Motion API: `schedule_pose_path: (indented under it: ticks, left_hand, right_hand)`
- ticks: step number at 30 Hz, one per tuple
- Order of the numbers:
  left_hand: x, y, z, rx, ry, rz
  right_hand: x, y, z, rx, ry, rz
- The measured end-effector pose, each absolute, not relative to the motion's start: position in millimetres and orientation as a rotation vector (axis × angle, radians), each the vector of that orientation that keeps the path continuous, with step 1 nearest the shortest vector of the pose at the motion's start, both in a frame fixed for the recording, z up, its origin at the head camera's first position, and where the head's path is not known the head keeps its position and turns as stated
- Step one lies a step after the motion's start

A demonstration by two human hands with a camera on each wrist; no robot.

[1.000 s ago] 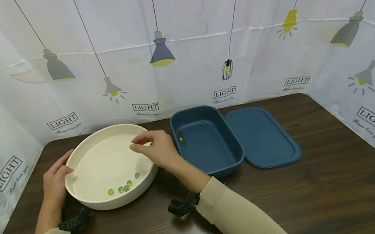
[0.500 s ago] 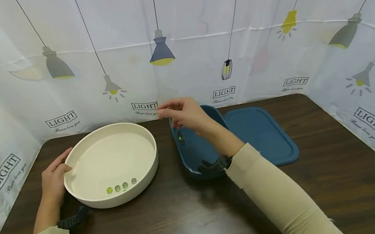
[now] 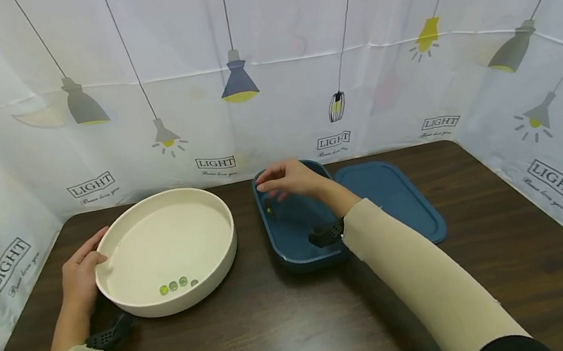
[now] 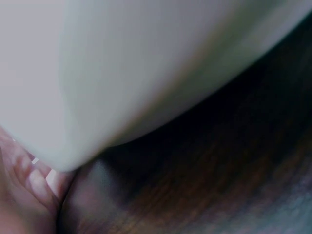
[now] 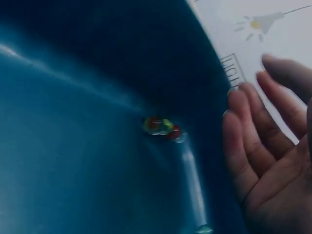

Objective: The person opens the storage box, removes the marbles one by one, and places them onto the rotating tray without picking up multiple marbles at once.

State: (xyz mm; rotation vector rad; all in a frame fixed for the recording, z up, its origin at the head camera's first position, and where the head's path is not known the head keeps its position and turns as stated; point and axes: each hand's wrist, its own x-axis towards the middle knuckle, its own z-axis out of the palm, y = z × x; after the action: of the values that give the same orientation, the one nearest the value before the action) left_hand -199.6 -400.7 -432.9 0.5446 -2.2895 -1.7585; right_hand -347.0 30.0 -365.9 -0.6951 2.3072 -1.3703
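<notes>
My left hand (image 3: 79, 281) grips the left edge of a round cream tray (image 3: 210, 210), its thumb over the rim. In the left wrist view the tray's wall (image 4: 131, 58) fills the upper part, with some fingers (image 4: 36, 183) at its corner. Several greenish glass marbles (image 3: 173, 286) lie at the tray's near side. My right hand (image 3: 295, 179) is over the far end of a deep blue box (image 3: 296, 240). In the right wrist view its fingers are loosely bent, with nothing visible between them. Red and yellow marbles (image 5: 163, 126) lie in the box beside its wall.
A flat blue lid (image 3: 399, 194) lies right of the box. The brown wooden table (image 3: 278, 334) extends in front. A white curtain printed with lamps (image 3: 271, 31) hangs behind and at both sides.
My right hand has moved from over the tray to over the blue box and has come lower. The marbles in the tray have rolled left. My left hand stays on the tray's rim.
</notes>
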Motion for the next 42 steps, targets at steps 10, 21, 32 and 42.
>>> schedule_pose_path:
  ticks: [10, 21, 32, 42]
  left_hand:
    - [-199, -401, -434, 0.545, -2.289, -1.731]
    - [-200, -400, -433, 0.561, -2.348, -1.652]
    - [-197, -401, -433, 0.474, -2.22, -1.8]
    - [-198, -401, -432, 0.505, -2.232, -1.8]
  right_hand:
    - [-352, 30, -388, -0.713, 2.405, -1.119]
    - [-352, 25, -395, -0.766, 2.501, -0.851]
    - [-349, 23, -393, -0.787, 2.513, -0.836]
    - [-347, 25, -378, -0.7, 2.555, -1.0]
